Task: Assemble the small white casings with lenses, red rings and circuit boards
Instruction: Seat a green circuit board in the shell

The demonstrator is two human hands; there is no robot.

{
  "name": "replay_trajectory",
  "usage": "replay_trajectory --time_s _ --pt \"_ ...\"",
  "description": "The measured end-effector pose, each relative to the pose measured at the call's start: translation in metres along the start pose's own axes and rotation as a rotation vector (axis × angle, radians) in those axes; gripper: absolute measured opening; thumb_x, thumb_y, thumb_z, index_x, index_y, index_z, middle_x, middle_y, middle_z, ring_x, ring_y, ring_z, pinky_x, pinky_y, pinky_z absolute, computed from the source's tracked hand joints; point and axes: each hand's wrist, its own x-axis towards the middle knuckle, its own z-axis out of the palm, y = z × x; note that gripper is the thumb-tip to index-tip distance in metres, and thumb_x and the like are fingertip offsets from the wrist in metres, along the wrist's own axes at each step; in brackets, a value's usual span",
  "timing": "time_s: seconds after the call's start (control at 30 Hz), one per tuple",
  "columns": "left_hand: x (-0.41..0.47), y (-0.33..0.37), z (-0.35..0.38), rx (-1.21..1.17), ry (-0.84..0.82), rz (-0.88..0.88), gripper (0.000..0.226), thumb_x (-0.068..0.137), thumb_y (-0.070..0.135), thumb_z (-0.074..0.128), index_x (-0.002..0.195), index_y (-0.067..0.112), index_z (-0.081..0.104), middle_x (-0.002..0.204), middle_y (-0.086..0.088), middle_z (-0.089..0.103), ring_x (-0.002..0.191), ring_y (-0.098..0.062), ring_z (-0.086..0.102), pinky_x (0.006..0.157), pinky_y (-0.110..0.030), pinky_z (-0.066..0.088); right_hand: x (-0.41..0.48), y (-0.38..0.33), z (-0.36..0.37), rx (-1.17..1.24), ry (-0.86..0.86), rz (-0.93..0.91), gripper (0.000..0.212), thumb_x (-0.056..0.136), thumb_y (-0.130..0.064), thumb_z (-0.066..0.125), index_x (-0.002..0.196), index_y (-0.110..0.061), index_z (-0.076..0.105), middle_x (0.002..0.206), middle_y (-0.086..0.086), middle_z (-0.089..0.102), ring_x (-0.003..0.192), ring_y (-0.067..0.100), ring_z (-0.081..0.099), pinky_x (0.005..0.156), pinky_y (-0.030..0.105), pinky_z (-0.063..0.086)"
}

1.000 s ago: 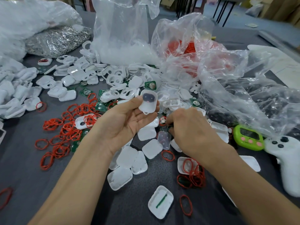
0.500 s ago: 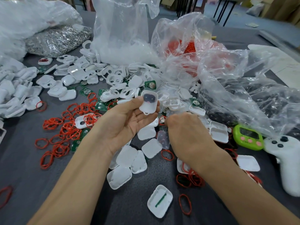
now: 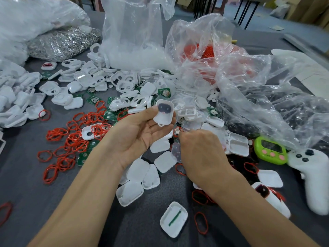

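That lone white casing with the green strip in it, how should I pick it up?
Come from above and pinch the casing across its two longer walls: it lies flat, open side up, its raised rim free all round.

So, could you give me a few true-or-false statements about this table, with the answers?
1. The left hand holds a small white plastic casing with a dark window. True.
2. The lime-green digital timer sits left of both hands. False: it sits to their right.
3. Loose red rubber rings lie scattered on the grey table. True.
4. The right hand lies flat and open. False: its fingers curl round a small part, too hidden to identify.
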Motion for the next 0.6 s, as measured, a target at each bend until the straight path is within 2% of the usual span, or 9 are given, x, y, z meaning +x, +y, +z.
replay_trajectory --time_s 0.07,0.17,0.2,0.3,0.33,0.4,0.47,0.53,0.6 --pt "0.0 0.0 -0.001 0.005 0.003 0.001 0.027 0.083 0.019 0.063 0.093 0.003 0.082 0.11 -0.021 0.075 0.097 -0.026 0.076 0.074 -0.03 0.063 -0.001 -0.002 0.002 0.015 -0.015 -0.016 0.048 0.037 0.006 0.087 0.052 -0.018 0.049 0.048 0.009 0.056 0.041 0.029 0.055 0.047 0.027 0.027" --pt "-0.001 0.001 -0.002 0.003 0.007 0.005 0.027 0.083 0.019 0.063 0.093 0.003 0.082 0.11 -0.021 0.076 0.097 -0.026 0.077 0.074 -0.03 0.063 0.0 -0.001 0.006 -0.031 -0.051 -0.012 0.03 0.073 -0.002 0.073 0.072 -0.02 0.049 0.076 0.01 0.067 0.071 0.03 0.064 0.061 0.031 0.035" --pt "-0.001 0.001 -0.002 0.0 0.007 0.004 0.027 0.084 0.019 0.063 0.094 0.002 0.082 0.11 -0.021 0.075 0.097 -0.026 0.077 0.074 -0.03 0.063 -0.002 0.0 0.008 -0.052 -0.052 -0.017 0.028 0.077 -0.003 0.069 0.076 -0.021 0.048 0.082 0.009 0.067 0.077 0.029 0.064 0.064 0.031 0.036" --pt "-0.002 0.002 -0.003 -0.011 0.004 0.004 0.028 0.085 0.019 0.063 0.096 0.001 0.081 0.112 -0.022 0.075 0.099 -0.027 0.076 0.074 -0.03 0.063 -0.007 -0.002 0.01 -0.011 0.002 0.017 0.027 0.063 -0.001 0.082 0.069 -0.016 0.06 0.068 0.008 0.067 0.062 0.028 0.063 0.058 0.028 0.033" --pt "-0.002 0.002 -0.003 -0.015 0.006 0.007 0.029 0.084 0.019 0.063 0.097 0.0 0.081 0.112 -0.022 0.075 0.098 -0.027 0.076 0.074 -0.03 0.063 -0.006 -0.002 0.011 -0.021 0.019 0.021 0.021 0.069 -0.004 0.081 0.074 -0.015 0.064 0.071 0.007 0.069 0.065 0.028 0.065 0.06 0.028 0.033" --pt "-0.001 0.002 -0.002 -0.023 0.017 0.006 0.03 0.084 0.018 0.063 0.099 -0.002 0.079 0.111 -0.022 0.075 0.096 -0.028 0.077 0.072 -0.031 0.063 0.0 0.005 0.008 0.02 -0.009 0.047 0.006 0.089 -0.013 0.067 0.091 -0.018 0.067 0.089 0.005 0.072 0.083 0.027 0.067 0.066 0.03 0.037" --pt "-0.001 0.002 -0.002 -0.019 0.027 0.005 0.029 0.083 0.018 0.063 0.098 -0.002 0.079 0.11 -0.022 0.075 0.095 -0.027 0.077 0.071 -0.03 0.063 0.007 0.022 0.004 0.213 0.047 0.177 0.017 0.093 -0.014 0.061 0.099 -0.024 0.074 0.09 -0.001 0.074 0.085 0.022 0.068 0.07 0.03 0.048" --pt "-0.001 0.001 -0.003 -0.015 0.025 -0.003 0.028 0.084 0.019 0.063 0.094 0.0 0.082 0.111 -0.022 0.075 0.097 -0.027 0.077 0.072 -0.03 0.063 0.013 0.04 -0.004 0.662 0.174 0.35 0.016 0.092 -0.013 0.068 0.095 -0.026 0.077 0.069 -0.01 0.071 0.065 0.008 0.065 0.06 0.023 0.049" --pt "0.0 0.0 -0.004 -0.011 0.014 -0.005 0.028 0.085 0.02 0.063 0.095 0.002 0.082 0.113 -0.022 0.075 0.1 -0.027 0.076 0.073 -0.03 0.063 0.015 0.048 -0.009 1.181 0.215 0.461 0.019 0.089 -0.005 0.072 0.098 -0.022 0.073 0.054 -0.006 0.063 0.047 0.009 0.055 0.049 0.018 0.043"
